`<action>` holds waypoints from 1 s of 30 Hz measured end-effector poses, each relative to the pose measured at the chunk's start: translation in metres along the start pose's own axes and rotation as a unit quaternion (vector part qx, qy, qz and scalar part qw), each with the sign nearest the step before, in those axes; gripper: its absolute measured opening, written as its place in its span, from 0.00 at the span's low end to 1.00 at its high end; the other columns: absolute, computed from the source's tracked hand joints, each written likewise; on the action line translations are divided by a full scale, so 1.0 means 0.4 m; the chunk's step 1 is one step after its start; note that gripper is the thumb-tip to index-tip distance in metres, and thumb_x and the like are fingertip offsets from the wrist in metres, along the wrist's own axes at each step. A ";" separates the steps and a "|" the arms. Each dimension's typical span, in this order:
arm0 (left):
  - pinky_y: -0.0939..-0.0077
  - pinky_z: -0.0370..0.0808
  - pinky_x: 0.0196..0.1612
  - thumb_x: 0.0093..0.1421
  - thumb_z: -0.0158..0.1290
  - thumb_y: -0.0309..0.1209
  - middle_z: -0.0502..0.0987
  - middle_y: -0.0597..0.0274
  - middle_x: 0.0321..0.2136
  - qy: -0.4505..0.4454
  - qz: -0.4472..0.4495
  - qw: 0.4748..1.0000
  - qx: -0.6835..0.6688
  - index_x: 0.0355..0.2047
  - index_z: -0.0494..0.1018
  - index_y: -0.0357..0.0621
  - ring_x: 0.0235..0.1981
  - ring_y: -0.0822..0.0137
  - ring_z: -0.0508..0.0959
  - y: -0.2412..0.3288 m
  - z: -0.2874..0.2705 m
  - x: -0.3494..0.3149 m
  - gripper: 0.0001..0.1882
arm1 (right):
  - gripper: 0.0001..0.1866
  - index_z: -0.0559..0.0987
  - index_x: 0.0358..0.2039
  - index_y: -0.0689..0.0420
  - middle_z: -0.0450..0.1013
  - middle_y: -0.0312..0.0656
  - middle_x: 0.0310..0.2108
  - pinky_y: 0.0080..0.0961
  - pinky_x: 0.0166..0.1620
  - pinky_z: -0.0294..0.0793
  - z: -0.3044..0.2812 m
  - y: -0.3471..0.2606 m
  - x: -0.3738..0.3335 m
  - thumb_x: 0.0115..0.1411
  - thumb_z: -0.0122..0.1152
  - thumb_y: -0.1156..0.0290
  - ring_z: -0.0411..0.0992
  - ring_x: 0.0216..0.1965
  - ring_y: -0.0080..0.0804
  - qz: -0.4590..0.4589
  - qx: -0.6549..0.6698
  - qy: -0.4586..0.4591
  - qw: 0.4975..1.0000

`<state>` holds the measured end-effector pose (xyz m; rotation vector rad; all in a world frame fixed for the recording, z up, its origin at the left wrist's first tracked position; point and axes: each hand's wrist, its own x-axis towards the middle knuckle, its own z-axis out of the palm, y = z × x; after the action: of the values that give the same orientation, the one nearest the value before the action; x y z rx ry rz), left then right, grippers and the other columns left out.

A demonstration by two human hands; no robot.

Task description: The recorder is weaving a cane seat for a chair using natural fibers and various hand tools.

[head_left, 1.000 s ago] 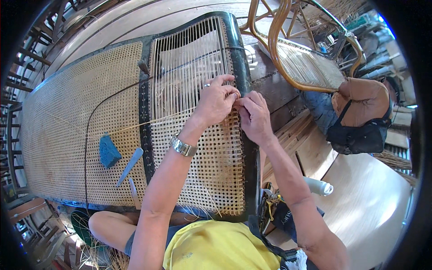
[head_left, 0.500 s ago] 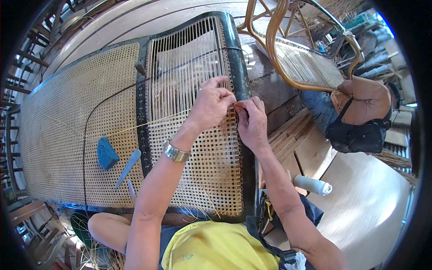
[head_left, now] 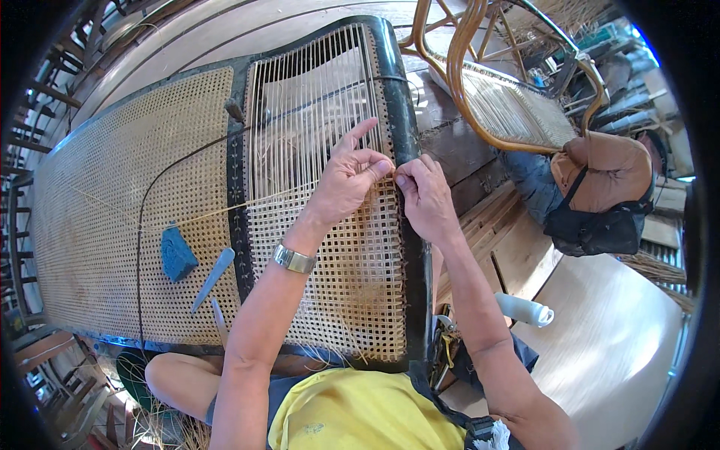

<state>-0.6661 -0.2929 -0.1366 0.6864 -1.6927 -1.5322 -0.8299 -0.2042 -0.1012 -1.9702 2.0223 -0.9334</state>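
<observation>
With a cane strand, trailing left of the left hand, apparently pinched there and in the right hand, even tension is best applied and twisting avoided over the woven panel beneath both.

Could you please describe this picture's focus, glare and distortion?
Head view: the tan woven cane panel looks sharp; head view: white glare streaks the broad pale wooden board at right; head view: the long grey floor planks curve near the rim.
</observation>
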 end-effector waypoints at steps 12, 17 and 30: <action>0.65 0.74 0.58 0.62 0.62 0.28 0.68 0.39 0.65 0.016 -0.073 0.997 -0.008 0.35 0.84 0.33 0.53 0.57 0.79 0.030 0.012 0.067 0.09 | 0.13 0.76 0.43 0.63 0.71 0.49 0.34 0.41 0.40 0.75 0.004 -0.030 -0.038 0.58 0.59 0.87 0.73 0.36 0.51 0.011 0.073 0.055 0.996; 0.66 0.74 0.58 0.61 0.63 0.30 0.66 0.39 0.66 0.019 -0.078 0.997 0.002 0.33 0.84 0.32 0.53 0.57 0.79 0.042 0.009 0.067 0.10 | 0.18 0.79 0.48 0.62 0.72 0.48 0.35 0.39 0.41 0.76 -0.010 -0.032 -0.041 0.57 0.59 0.88 0.73 0.36 0.50 -0.022 0.025 0.028 0.999; 0.62 0.70 0.63 0.65 0.60 0.33 0.65 0.46 0.68 -0.004 -0.107 0.994 0.006 0.37 0.84 0.34 0.61 0.55 0.74 0.031 0.005 0.072 0.12 | 0.12 0.81 0.43 0.63 0.75 0.48 0.35 0.35 0.38 0.78 0.008 -0.068 -0.039 0.58 0.67 0.81 0.77 0.33 0.44 0.031 0.020 0.059 0.998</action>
<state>-0.6834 -0.3126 -0.1195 0.8935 -1.6784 -1.6736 -0.8036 -0.1886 -0.0936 -1.8618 2.0949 -1.0908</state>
